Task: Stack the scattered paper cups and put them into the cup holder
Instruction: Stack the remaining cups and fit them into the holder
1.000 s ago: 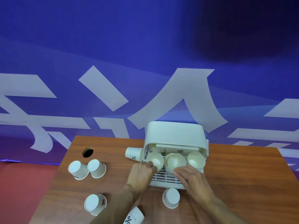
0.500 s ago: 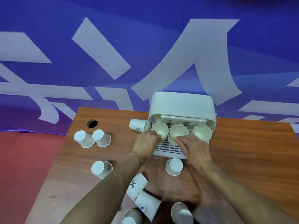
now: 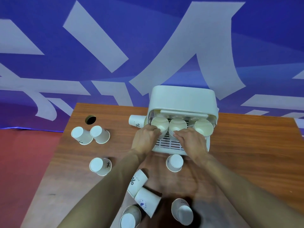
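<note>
A white cup holder (image 3: 182,99) stands at the table's far edge with three cups lying in its open front, mouths toward me. My left hand (image 3: 144,139) grips the left cup (image 3: 159,125) at its rim. My right hand (image 3: 191,141) pinches the lower rim of the middle cup (image 3: 178,125). The right cup (image 3: 203,130) is untouched. Several white paper cups are scattered on the table: two upside down at the left (image 3: 82,135) (image 3: 100,134), one (image 3: 100,167) nearer, one (image 3: 174,162) just before the holder, and several near my forearms (image 3: 137,182).
The wooden table (image 3: 246,153) has a round cable hole (image 3: 90,120) at its far left. One cup (image 3: 135,122) lies on its side beside the holder's left wall. A blue banner with white shapes hangs behind. Red floor shows at the left.
The view has tilted down, bringing the cups near my forearms into sight. Both hands stay at the holder's front on the left and middle cups, pushed slightly further in.
</note>
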Demonstrator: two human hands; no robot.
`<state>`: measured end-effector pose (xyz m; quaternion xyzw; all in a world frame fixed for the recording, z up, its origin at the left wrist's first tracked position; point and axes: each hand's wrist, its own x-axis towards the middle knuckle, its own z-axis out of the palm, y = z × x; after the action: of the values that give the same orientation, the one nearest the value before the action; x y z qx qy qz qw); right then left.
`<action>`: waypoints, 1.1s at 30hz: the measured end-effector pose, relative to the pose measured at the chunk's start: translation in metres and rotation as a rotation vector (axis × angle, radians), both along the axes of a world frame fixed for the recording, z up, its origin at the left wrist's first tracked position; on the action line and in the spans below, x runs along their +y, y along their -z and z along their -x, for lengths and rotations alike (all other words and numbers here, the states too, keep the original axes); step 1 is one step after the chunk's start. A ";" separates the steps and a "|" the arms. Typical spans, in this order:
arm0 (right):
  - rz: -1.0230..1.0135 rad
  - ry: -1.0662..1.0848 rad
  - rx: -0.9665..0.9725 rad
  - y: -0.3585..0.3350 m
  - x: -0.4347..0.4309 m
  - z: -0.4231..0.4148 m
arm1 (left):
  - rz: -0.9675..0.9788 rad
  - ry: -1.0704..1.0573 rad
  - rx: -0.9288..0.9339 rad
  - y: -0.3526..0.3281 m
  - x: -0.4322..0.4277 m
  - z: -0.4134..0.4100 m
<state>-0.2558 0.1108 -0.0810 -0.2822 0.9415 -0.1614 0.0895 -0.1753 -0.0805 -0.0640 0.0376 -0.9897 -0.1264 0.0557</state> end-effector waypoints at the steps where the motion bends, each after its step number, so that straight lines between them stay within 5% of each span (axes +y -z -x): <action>1: -0.014 -0.001 -0.010 -0.002 -0.001 0.000 | -0.004 -0.023 0.008 0.002 0.001 -0.001; 12: -0.182 -0.068 0.061 -0.011 0.003 0.004 | 0.020 -0.013 0.025 0.006 0.002 -0.003; 23: 0.199 -0.239 0.466 -0.030 0.039 -0.029 | 0.223 0.026 0.088 -0.050 -0.028 -0.054; 29: 0.145 -0.345 0.337 -0.045 0.049 -0.074 | 0.297 -0.056 -0.042 -0.074 -0.061 -0.093; 33: -0.080 -0.365 0.189 -0.056 0.038 -0.097 | 0.361 -0.086 -0.087 -0.092 -0.080 -0.116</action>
<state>-0.1592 0.1489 -0.0249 -0.4582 0.8846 -0.0779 0.0398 -0.0590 -0.1605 0.0278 0.0749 -0.9952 0.0577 0.0240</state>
